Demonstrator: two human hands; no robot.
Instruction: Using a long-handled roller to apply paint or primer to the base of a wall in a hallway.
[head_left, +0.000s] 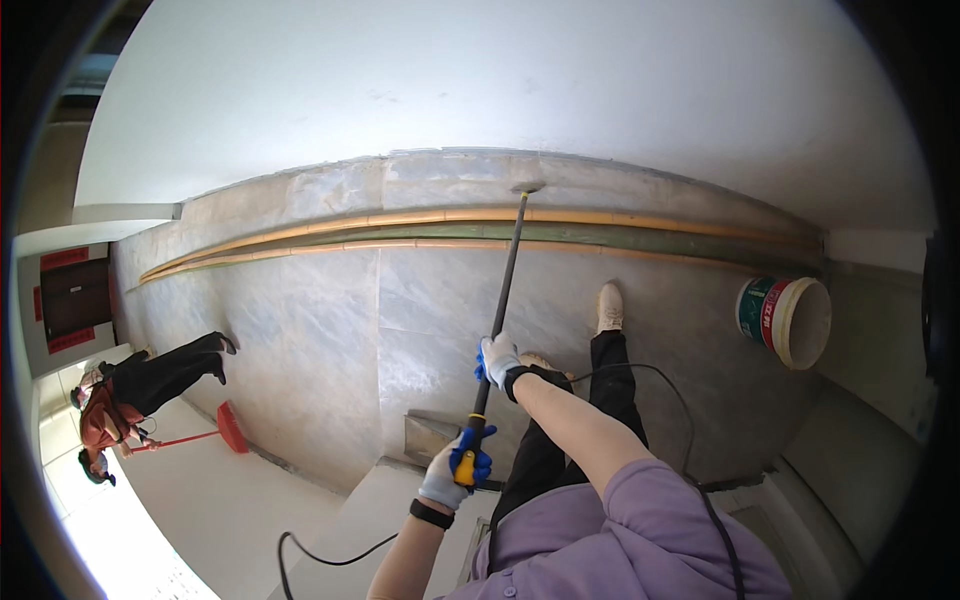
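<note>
Both my hands wear white work gloves with blue-coated palms, and both grip one long-handled tool with a dark shaft (508, 277). My left hand (454, 469) is closed around its black and yellow handle at the near end. Further up the shaft, my right hand (498, 361) holds it with the arm reaching across my body. The shaft slants away over several bamboo poles (420, 232) lying along the wall. Its small head (529, 187), beside a yellow collar, is at the floor strip between poles and wall; its exact shape is unclear.
A white plastic bucket (802, 322) with a coloured label is at right. A grey dustpan-like tray (429, 435) lies near my left hand. At left, a person (112, 412) holds a red long-handled broom or dustpan (232, 429), with another person behind. A black cable (679, 397) loops beside me.
</note>
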